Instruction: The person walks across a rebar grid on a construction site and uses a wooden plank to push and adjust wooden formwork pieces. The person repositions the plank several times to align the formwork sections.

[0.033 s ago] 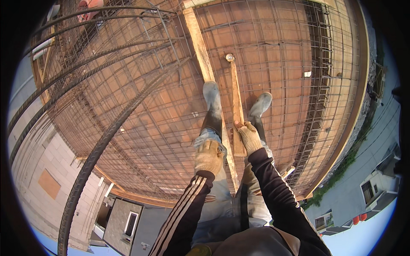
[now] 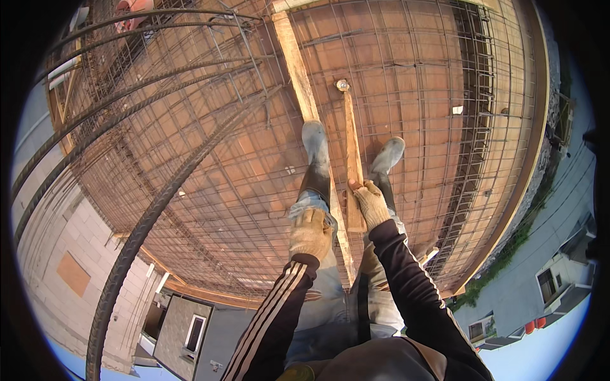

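Observation:
My right hand [image 2: 372,202], in a tan work glove, is closed around the near part of a long wooden strip [image 2: 353,140]. The strip points away from me between my boots. Just at its far tip is a small round pale disc [image 2: 343,85]; whether the two are joined I cannot make out. My left hand [image 2: 311,233], gloved too, is curled on my left knee, its fingertips hidden. Beneath both hands spreads a rebar mesh [image 2: 406,95] over reddish-brown formwork boards [image 2: 381,47]. My left boot [image 2: 314,141] and right boot [image 2: 389,155] stand on it.
Thick bent rebars [image 2: 152,209] arch across the left side. A long timber batten [image 2: 295,66] lies ahead of my left boot. On the right, a rebar cage [image 2: 470,133] runs beside the wooden edge board [image 2: 540,120]; a block wall [image 2: 82,254] stands lower left.

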### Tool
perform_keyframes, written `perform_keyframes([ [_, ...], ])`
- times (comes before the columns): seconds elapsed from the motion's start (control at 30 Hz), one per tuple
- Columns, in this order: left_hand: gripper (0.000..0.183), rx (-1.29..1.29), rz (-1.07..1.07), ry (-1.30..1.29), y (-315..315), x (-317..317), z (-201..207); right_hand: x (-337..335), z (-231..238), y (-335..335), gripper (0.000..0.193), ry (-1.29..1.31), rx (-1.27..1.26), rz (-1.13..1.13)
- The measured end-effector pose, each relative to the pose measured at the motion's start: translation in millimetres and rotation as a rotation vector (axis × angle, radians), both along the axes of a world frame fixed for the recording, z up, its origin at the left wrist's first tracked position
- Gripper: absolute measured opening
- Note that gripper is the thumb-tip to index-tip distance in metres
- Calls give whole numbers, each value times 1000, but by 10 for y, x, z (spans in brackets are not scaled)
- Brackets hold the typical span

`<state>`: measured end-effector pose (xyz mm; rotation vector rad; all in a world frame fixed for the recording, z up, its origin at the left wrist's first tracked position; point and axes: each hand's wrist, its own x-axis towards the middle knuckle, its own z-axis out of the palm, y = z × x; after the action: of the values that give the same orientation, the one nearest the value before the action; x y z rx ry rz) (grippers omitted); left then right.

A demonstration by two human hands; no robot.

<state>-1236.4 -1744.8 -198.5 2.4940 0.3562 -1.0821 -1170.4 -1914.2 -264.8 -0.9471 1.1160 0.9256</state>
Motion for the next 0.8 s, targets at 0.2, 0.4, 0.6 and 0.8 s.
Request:
perform_keyframes([
  [0.2, 37, 20, -24, -93, -5, -13, -105, 70, -84, -22, 36, -17, -24, 19],
  [0.4, 38, 10, -36, -112, -18, -32, -96, 213, -177, -25, 34, -63, -44, 77],
  [0.6, 39, 21, -31, -86, -28, -33, -104, 299, -128, -56, 34, -38, -29, 88],
  [0.8, 39, 18, -30, -82, -51, -50, -111, 269, -151, -87, 36, -56, -9, 70],
])
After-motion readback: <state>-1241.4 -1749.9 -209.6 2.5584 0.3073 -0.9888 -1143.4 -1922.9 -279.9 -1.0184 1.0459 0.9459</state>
